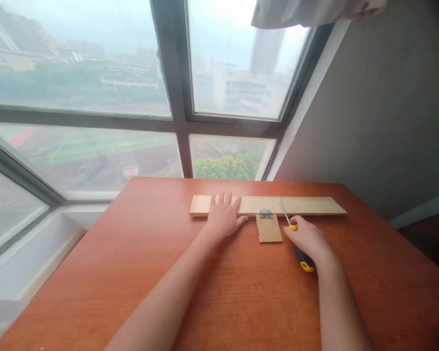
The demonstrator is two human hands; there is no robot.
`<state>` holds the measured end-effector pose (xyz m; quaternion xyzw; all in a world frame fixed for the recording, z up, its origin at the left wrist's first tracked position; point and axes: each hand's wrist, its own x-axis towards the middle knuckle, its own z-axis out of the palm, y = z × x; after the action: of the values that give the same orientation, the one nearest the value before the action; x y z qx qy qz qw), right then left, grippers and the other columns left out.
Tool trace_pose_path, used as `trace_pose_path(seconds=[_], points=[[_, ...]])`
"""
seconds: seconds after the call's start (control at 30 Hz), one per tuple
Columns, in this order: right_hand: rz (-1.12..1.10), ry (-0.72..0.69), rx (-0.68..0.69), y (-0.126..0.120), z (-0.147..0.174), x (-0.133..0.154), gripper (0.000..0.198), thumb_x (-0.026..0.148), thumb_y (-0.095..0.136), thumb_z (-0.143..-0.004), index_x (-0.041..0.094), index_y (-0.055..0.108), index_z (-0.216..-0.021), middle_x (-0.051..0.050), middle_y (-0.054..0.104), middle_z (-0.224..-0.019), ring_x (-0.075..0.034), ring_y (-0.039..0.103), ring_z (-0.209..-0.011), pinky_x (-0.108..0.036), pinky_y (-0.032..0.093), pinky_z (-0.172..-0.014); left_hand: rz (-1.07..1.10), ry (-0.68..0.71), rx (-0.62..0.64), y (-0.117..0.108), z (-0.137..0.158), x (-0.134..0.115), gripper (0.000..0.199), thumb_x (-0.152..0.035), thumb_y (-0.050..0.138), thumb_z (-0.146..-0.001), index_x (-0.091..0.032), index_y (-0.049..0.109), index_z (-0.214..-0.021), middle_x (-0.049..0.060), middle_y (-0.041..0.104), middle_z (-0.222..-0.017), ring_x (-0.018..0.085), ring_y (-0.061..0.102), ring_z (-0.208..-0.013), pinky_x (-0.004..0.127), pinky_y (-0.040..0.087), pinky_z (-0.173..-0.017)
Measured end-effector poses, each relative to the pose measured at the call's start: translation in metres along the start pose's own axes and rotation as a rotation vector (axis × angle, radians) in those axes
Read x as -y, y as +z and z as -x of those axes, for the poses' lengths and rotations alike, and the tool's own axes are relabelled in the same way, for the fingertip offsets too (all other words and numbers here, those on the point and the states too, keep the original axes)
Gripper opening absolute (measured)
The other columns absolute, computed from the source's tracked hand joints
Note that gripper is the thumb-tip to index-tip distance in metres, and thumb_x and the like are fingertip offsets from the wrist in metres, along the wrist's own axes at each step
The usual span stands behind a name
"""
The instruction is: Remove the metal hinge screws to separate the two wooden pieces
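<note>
A long pale wooden board [303, 205] lies across the far part of the table. My left hand [225, 217] rests flat on its left portion, fingers spread and thumb out to the right. A small metal hinge [266, 214] sits at the board's near edge, one leaf over the board and the other over a small brown cardboard piece [269, 230]. To the right of that piece, my right hand [307, 235] is closed around a screwdriver [303, 258] with a black and yellow handle. The screwdriver's metal shaft points away from me, its tip over the board, right of the hinge.
The reddish-brown wooden table [131, 282] reaches to a window with dark frames [181, 97] at the back. A grey wall [369, 122] stands on the right. A piece of cloth [296, 12] hangs at the top. At left is a white sill [32, 258].
</note>
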<state>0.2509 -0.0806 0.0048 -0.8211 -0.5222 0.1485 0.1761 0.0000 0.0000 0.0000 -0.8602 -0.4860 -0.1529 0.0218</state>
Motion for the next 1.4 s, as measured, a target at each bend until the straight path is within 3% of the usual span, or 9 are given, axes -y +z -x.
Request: trace_pose_path(seconds=[0.13,0.3,0.5,0.7,0.9,1.03,1.13,1.23,1.4], points=[[-0.125,-0.032,0.031,-0.003,0.003,0.004,0.021,0.042,0.055,-0.077,0.024,0.066,-0.081,-0.008,0.068,-0.077,-0.027,0.064,-0.075,-0.037,0.044,-0.068,-0.012,0.012,-0.008,0.000,0.002,0.004,0.058,-0.058,0.044,-0.091,-0.022,0.049,-0.136,0.017,0.050,-0.139,0.037,0.042,-0.127,0.055,0.027,-0.105],[-0.433,-0.105,0.058,-0.005,0.011,0.025,0.047,0.055,0.041,-0.089,0.025,0.060,-0.120,-0.001,0.063,-0.077,-0.018,0.064,-0.066,-0.029,0.046,-0.063,-0.005,0.020,-0.024,-0.009,0.016,0.012,0.054,-0.057,0.046,-0.090,-0.023,0.051,-0.133,0.016,0.054,-0.132,0.034,0.047,-0.118,0.052,0.030,-0.103],[-0.638,-0.145,0.158,-0.003,0.022,0.049,0.055,0.048,0.048,-0.088,0.020,0.045,-0.136,0.002,0.057,-0.075,-0.014,0.055,-0.060,-0.028,0.046,-0.063,-0.001,0.030,0.005,-0.025,0.040,0.025,0.053,-0.056,0.047,-0.091,-0.023,0.050,-0.132,0.014,0.054,-0.131,0.033,0.045,-0.121,0.049,0.030,-0.103],[-0.741,-0.192,0.331,-0.009,0.034,0.057,0.064,0.024,0.054,-0.078,0.022,0.039,-0.140,-0.005,0.063,-0.112,-0.014,0.058,-0.075,-0.027,0.049,-0.075,-0.047,-0.014,0.037,-0.037,0.062,0.040,0.053,-0.054,0.045,-0.092,-0.024,0.048,-0.136,0.013,0.052,-0.137,0.033,0.041,-0.127,0.048,0.029,-0.104],[-0.756,-0.296,0.403,-0.006,0.038,0.061,0.065,0.023,0.057,-0.081,0.023,0.037,-0.143,-0.008,0.058,-0.130,-0.017,0.061,-0.098,-0.033,0.046,-0.094,-0.053,-0.019,0.082,-0.051,0.081,0.061,0.051,-0.052,0.044,-0.093,-0.025,0.049,-0.135,0.011,0.053,-0.137,0.033,0.043,-0.126,0.048,0.031,-0.103],[-0.745,-0.393,0.306,-0.002,0.038,0.065,0.056,0.027,0.061,-0.083,0.025,0.047,-0.137,-0.007,0.063,-0.125,-0.020,0.064,-0.105,-0.037,0.048,-0.097,-0.047,-0.020,0.124,-0.059,0.092,0.077,0.052,-0.052,0.045,-0.093,-0.024,0.048,-0.137,0.011,0.052,-0.138,0.032,0.045,-0.126,0.047,0.033,-0.103],[-0.714,-0.472,0.124,-0.004,0.038,0.070,0.037,0.027,0.065,-0.082,0.026,0.062,-0.119,-0.005,0.065,-0.121,-0.021,0.063,-0.110,-0.039,0.046,-0.100,-0.035,-0.025,0.140,-0.062,0.097,0.085,0.053,-0.053,0.046,-0.092,-0.026,0.047,-0.139,0.010,0.054,-0.137,0.031,0.046,-0.125,0.046,0.034,-0.102],[-0.719,-0.488,0.017,-0.008,0.041,0.073,0.022,0.027,0.068,-0.081,0.025,0.067,-0.103,-0.003,0.065,-0.119,-0.022,0.059,-0.116,-0.039,0.041,-0.106,-0.039,-0.030,0.139,-0.062,0.099,0.088,0.054,-0.054,0.044,-0.093,-0.026,0.046,-0.139,0.010,0.053,-0.138,0.031,0.046,-0.125,0.047,0.033,-0.103],[-0.961,-0.399,0.034,-0.009,0.046,0.076,0.036,0.036,0.070,-0.082,0.026,0.059,-0.115,-0.005,0.068,-0.112,-0.021,0.069,-0.092,-0.037,0.057,-0.079,-0.032,-0.032,0.098,-0.059,0.100,0.088,0.053,-0.053,0.045,-0.092,-0.027,0.048,-0.138,0.009,0.052,-0.141,0.032,0.046,-0.127,0.049,0.032,-0.105]])
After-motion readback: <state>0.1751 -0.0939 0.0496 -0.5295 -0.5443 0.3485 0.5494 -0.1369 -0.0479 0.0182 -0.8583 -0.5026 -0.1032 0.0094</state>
